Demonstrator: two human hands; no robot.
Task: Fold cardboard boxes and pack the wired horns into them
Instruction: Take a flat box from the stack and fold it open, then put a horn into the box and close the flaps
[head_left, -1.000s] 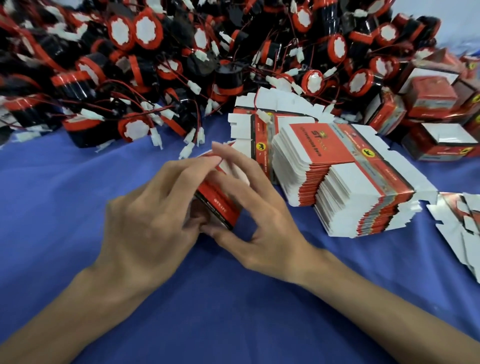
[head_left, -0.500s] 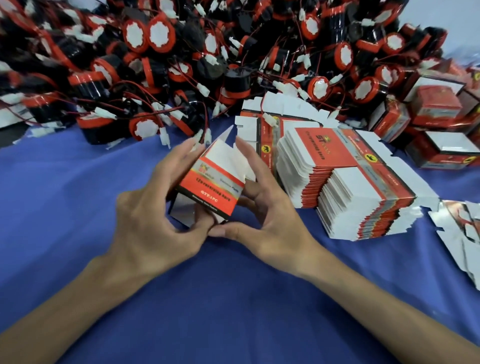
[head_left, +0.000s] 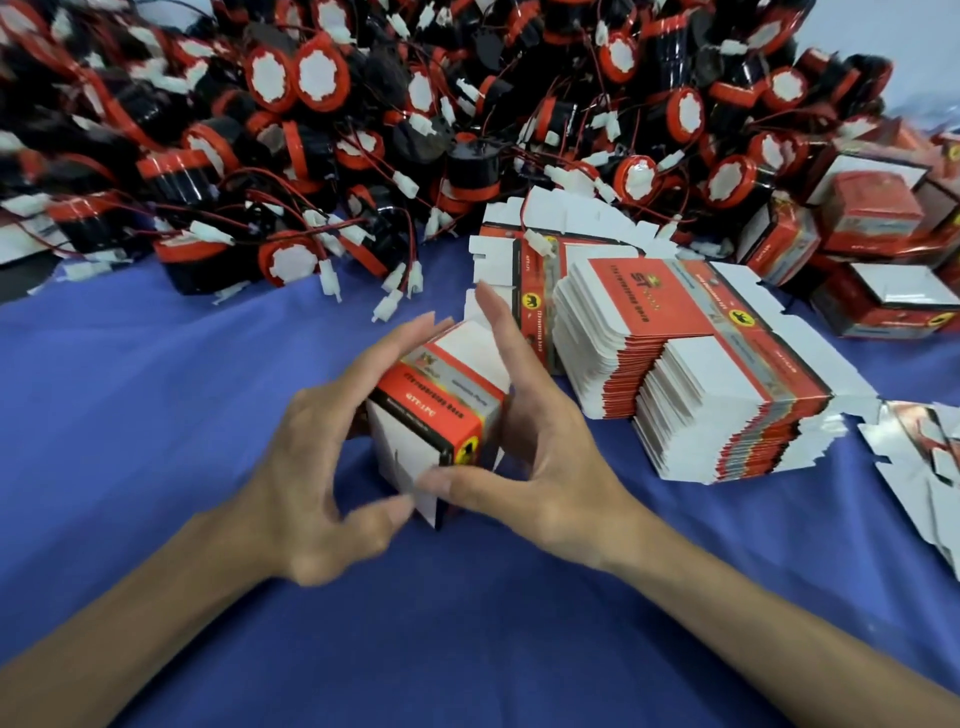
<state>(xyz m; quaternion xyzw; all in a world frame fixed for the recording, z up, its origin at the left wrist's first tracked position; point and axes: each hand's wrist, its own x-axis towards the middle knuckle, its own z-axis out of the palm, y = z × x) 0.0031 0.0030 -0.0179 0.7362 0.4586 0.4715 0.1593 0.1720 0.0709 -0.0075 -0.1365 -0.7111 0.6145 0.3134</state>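
Observation:
A red-and-white cardboard box (head_left: 444, 410), opened into a square tube, is tilted above the blue cloth between both hands. My left hand (head_left: 322, 467) curls round its left side, thumb near the white bottom flaps. My right hand (head_left: 540, 452) holds the right side, with its thumb pressing a bottom flap and its index finger raised along the far edge. A big heap of black-and-red wired horns (head_left: 415, 130) with white plugs fills the back. A stack of flat box blanks (head_left: 701, 364) lies right of my hands.
Folded, closed boxes (head_left: 878, 260) pile up at the far right. Loose flat blanks (head_left: 924, 467) lie at the right edge. The blue cloth (head_left: 156, 415) covers the table in front and to the left.
The box has turned and squared up from a flattened sleeve into an open tube; its white bottom flaps now face me, and both thumbs have moved onto them.

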